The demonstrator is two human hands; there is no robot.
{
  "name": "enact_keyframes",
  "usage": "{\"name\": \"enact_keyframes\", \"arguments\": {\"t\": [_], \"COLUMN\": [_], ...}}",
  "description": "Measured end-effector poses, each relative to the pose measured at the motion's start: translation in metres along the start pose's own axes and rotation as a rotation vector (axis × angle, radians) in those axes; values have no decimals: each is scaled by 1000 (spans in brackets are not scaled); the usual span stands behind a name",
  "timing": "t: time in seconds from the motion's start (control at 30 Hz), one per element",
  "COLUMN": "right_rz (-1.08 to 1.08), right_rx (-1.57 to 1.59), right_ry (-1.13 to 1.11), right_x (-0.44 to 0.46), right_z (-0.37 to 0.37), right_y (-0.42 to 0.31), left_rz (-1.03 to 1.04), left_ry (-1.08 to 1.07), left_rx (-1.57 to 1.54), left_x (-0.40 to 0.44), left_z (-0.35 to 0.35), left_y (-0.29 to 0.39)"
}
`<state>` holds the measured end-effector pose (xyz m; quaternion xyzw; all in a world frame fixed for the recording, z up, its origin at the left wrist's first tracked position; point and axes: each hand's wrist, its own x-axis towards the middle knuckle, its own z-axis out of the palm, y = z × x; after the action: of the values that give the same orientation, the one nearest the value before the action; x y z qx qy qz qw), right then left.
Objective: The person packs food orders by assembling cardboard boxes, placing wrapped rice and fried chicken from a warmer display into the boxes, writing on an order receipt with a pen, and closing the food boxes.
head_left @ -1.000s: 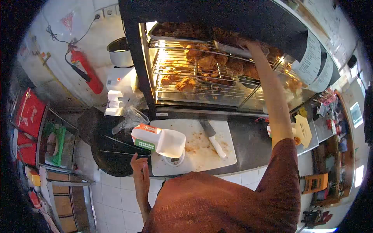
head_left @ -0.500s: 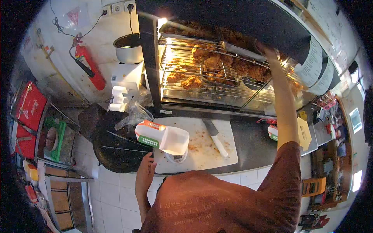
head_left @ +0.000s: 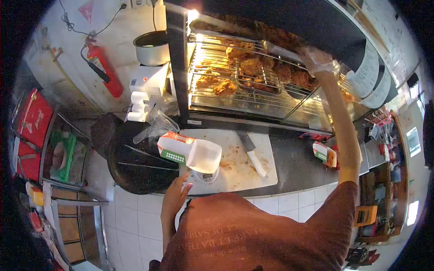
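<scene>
Firstly, the left hand (head_left: 176, 192) is loosely spread, holding nothing visible, near the scale (head_left: 210, 177), on which the carton (head_left: 190, 152) appears to rest. Beyond, the right hand (head_left: 318, 63) is inside the cabinet (head_left: 176, 67) beside chicken (head_left: 249, 65); its grip cannot be told. Reaching in is judged the current step; the next move calls for secure hold.

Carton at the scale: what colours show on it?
Carton: white, with orange-red and green print; best in the head view.

There's the lamp (head_left: 193, 15), blazing at the display cabinet's (head_left: 178, 58) upper left, amber light flooding the fried chicken (head_left: 225, 87), glare streaking the wire rack (head_left: 197, 54)! Black roof (head_left: 294, 14) deep in shadow, right hand (head_left: 320, 63) hazy, fisheye edges curving into grainy darkness.
</scene>
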<state>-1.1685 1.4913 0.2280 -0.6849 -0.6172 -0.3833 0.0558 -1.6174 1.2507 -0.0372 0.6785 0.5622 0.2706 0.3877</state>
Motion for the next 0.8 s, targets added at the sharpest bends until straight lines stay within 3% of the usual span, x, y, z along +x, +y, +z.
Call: {"name": "enact_keyframes", "arguments": {"t": [0.1, 0.2, 0.27, 0.57, 0.73, 0.8], "right_rz": [-76, -517, -562, -622, -746, -823], "right_rx": [68, -347, -385, -146, 110, 287], "right_ry": [-123, 200, 239, 260, 217, 180], "right_x": [-14, -30, -37, -88, -147, -170], "right_z": [-8, -12, -17, -48, -47, -23], "right_y": [4, 12, 10, -39, -116, -157], "left_rz": [17, 23, 3, 33, 10, -102], "left_ry": [-16, -24, -42, -53, -87, -123], "left_rx": [7, 32, 3, 29, 32, -11], "left_x": [-1, -2, -3, -2, 1, 7], "left_z": [0, 4, 7, 17, 29, 33], "left_y": [3, -2, -7, -20, -36, -38]}}
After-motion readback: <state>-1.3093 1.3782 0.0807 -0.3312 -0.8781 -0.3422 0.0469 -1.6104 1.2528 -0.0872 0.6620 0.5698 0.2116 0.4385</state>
